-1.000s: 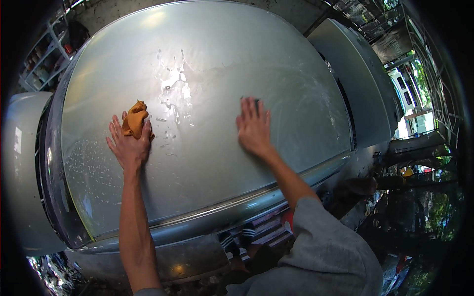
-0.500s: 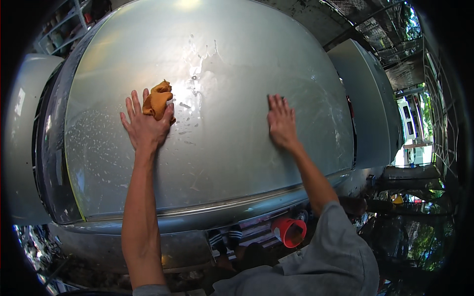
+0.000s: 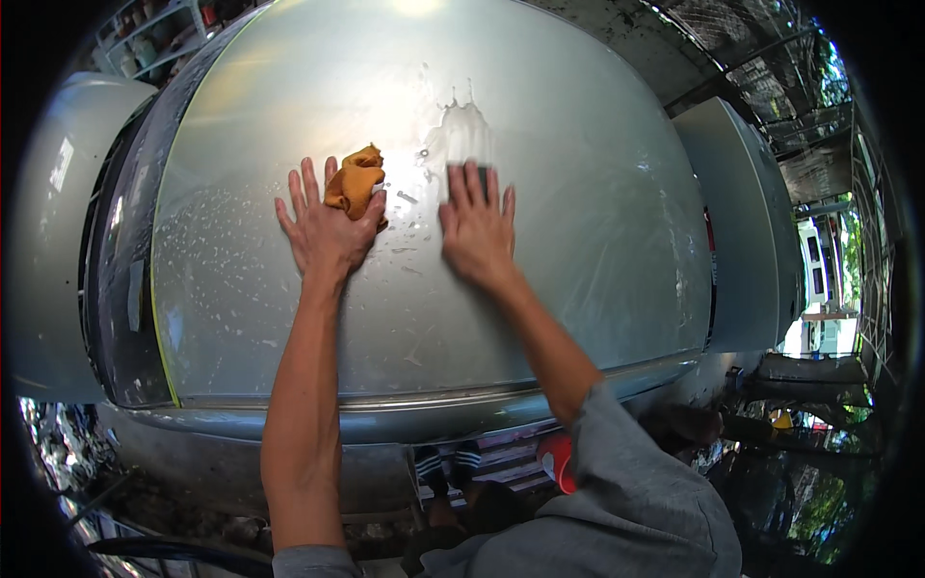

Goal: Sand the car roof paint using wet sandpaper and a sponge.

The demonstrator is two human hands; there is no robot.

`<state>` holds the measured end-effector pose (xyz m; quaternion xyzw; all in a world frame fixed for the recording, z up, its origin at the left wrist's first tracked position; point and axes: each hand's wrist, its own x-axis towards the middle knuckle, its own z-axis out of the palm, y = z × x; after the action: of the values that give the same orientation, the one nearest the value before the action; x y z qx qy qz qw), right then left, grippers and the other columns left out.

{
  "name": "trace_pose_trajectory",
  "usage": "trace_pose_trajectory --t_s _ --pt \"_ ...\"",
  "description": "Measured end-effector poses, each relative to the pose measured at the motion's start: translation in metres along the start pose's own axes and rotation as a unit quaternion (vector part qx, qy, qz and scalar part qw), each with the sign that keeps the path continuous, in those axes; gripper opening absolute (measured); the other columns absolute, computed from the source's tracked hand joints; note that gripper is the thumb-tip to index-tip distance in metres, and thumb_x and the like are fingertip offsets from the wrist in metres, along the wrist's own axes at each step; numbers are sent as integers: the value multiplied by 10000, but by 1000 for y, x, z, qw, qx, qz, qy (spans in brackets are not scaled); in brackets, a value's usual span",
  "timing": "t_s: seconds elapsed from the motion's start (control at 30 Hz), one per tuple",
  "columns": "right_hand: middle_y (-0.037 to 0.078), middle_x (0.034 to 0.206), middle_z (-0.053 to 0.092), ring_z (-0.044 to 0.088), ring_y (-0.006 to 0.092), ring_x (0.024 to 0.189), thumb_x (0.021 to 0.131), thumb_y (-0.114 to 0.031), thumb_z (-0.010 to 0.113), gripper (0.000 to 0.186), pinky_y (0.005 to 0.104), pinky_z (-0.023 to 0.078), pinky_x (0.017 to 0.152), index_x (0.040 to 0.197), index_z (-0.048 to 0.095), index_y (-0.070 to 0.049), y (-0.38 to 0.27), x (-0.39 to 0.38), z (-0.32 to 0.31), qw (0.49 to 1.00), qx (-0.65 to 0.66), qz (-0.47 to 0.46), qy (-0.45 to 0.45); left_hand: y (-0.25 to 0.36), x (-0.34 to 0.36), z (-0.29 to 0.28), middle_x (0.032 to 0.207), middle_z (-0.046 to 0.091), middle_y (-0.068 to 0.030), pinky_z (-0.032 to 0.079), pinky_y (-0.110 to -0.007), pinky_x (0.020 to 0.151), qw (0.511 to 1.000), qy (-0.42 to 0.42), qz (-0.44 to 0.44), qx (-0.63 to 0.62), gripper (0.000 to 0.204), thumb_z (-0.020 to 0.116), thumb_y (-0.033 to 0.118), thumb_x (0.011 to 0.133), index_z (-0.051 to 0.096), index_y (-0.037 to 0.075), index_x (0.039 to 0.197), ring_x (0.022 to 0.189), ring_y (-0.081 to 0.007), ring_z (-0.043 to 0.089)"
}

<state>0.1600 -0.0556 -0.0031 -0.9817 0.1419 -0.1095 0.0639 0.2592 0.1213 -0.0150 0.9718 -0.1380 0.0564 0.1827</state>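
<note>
One silver vehicle roof [image 3: 597, 250], wet, bearing a left hand [image 3: 328, 229], fingers splayed, grip uncertain, an orange cloth [image 3: 355, 186] at its one o'clock beside the thumb; a right hand [image 3: 477, 226] at its three o'clock, fingers holding a dark pad [image 3: 487, 176] flat against the roof.

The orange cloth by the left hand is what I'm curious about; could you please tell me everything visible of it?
The orange cloth looks like soft fabric, bunched into a folded lump with a crumpled upper end. It lies on the silvery panel, in the gap between thumb and index finger of the spread left hand, touching that hand. Its underside is hidden.
</note>
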Motion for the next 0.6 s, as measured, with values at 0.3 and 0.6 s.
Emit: trace_pose_trajectory --t_s 0.3,0.6 --pt "82 1591 225 158 323 1472 1010 -385 298 565 559 36 1176 1523 260 -151 140 37 -19 964 -2 263 36 4 1 -4 1587 216 -121 57 -511 1179 1000 13 8 5 857 495 680 830 324 190 1512 1475 -292 156" --pt "127 1590 204 111 358 1474 993 -392 326 613 576 38 1163 1521 240 -93 67 34 10 982 57 177 28 -10 -3 -9 1582 240 -105 102 -525 1170 1000 12 5 6 807 506 647 859 330 204 1509 1469 -292 182"
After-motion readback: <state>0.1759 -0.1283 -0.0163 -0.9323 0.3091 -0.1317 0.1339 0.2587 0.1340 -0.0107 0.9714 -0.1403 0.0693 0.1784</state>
